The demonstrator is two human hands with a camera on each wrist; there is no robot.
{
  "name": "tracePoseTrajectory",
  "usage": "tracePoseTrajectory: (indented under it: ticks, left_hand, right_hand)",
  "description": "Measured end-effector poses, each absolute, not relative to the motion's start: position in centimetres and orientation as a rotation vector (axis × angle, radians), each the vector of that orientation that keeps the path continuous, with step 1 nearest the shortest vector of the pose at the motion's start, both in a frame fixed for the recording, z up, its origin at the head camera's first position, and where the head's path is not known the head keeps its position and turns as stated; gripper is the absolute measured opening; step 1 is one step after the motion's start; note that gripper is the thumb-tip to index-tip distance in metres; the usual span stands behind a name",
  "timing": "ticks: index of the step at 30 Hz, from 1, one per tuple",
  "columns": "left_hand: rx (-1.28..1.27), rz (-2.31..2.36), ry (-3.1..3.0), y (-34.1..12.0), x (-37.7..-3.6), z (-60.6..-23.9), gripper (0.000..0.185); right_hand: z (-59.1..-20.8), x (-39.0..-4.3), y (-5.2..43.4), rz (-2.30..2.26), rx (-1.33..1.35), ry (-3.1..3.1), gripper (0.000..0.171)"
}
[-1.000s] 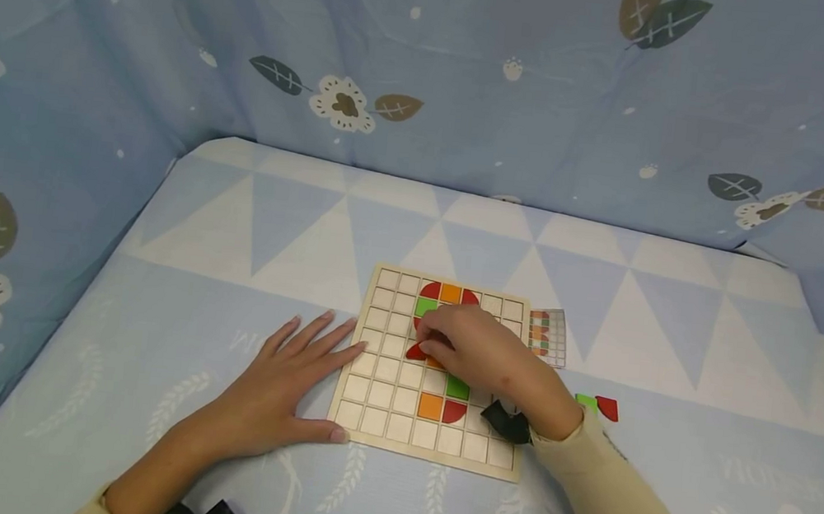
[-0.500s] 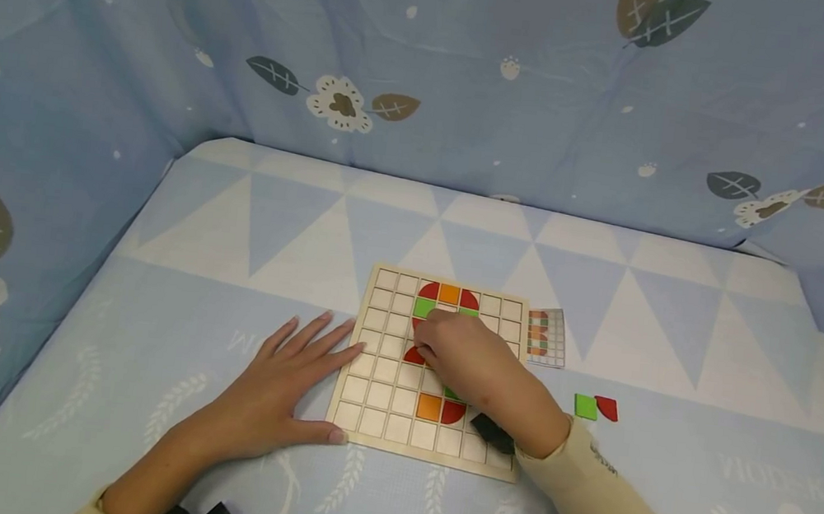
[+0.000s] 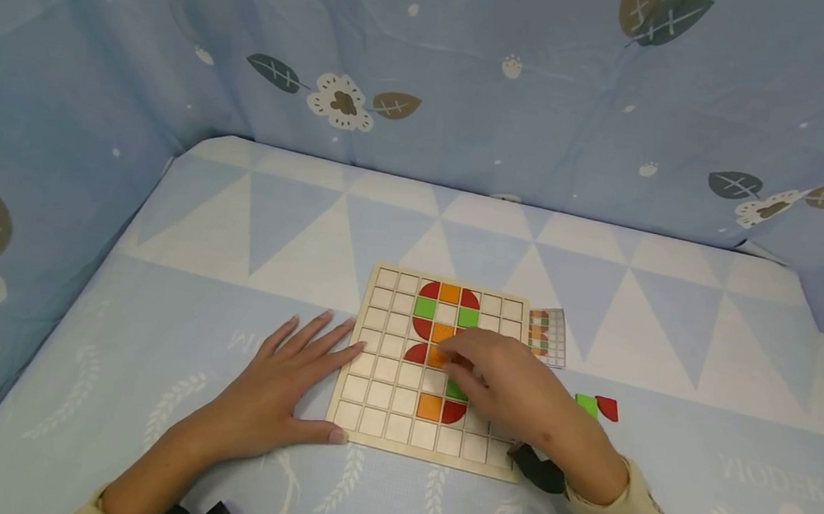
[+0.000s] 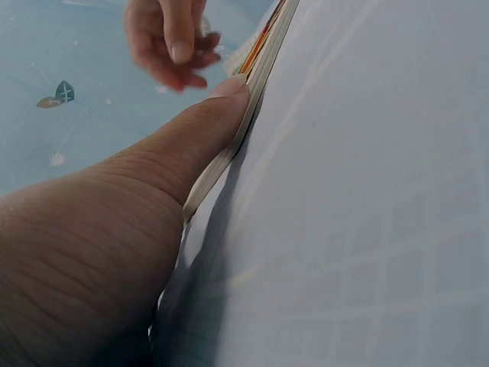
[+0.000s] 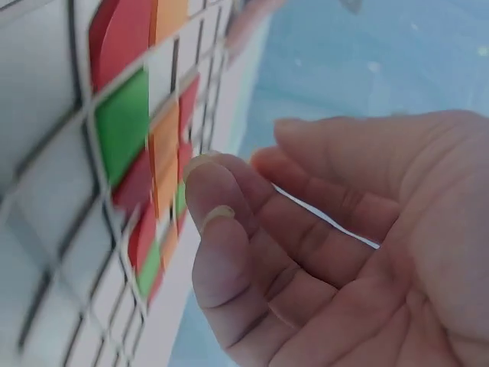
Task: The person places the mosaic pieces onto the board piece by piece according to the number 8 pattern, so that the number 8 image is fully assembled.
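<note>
A wooden grid board [image 3: 378,396] lies flat, with red quarter-round, orange square and green square tiles set in its middle columns. My left hand [image 3: 279,397] is spread along the board's left side. In the left wrist view its thumb [image 4: 199,130] presses on the board's edge. Over the tiles is my right hand [image 3: 512,382], covering some of them. The right wrist view shows that hand's fingers [image 5: 221,260] loosely bent, thumb apart, with nothing between them. Just left of its fingertips in the head view sits a red quarter-round tile [image 3: 415,353] in its cell.
A small pattern card [image 3: 556,337] lies against the board's right edge. Right of the right wrist, a green square tile [image 3: 586,404] and a red quarter-round tile [image 3: 607,409] lie on the patterned cloth [image 3: 292,262]. Blue fabric walls [image 3: 470,114] stand around the table.
The right hand laid the red quarter-round tile into its cell and let go, then drew back to the right. The left hand has stayed in place.
</note>
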State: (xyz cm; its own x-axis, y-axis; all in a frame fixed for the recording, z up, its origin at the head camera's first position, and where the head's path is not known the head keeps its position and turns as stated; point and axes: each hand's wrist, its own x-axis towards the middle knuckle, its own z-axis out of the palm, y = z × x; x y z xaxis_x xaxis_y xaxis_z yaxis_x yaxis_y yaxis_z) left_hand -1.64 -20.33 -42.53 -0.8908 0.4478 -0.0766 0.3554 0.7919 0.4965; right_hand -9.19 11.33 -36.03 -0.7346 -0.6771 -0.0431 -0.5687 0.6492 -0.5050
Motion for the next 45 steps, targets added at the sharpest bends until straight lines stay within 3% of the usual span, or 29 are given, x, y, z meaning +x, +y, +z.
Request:
tracePoseTrajectory:
  ticks: [9, 18, 34, 45]
  left_hand:
    - [0.61, 0.714, 2.781, -20.3, -1.6, -42.5, 0.106]
    - [0.588, 0.715, 2.781, -20.5, -1.3, -42.6, 0.105]
    - [0.612, 0.722, 2.79, -20.1, -1.6, -42.4, 0.104]
    - [0.629, 0.707, 2.794, -20.0, -1.6, -42.5, 0.105]
  right_hand:
    - [-34.6, -8.1, 20.1, -0.652, -0.729, 2.714, 0.028]
    - [-34.4, -9.7, 25.8, -0.525, -0.483, 2.644, 0.041]
    - [-36.5, -10.1, 26.1, -0.403, -0.462, 2.61, 0.019]
    - [-36.8, -10.0, 25.7, -0.497, -0.406, 2.555, 0.017]
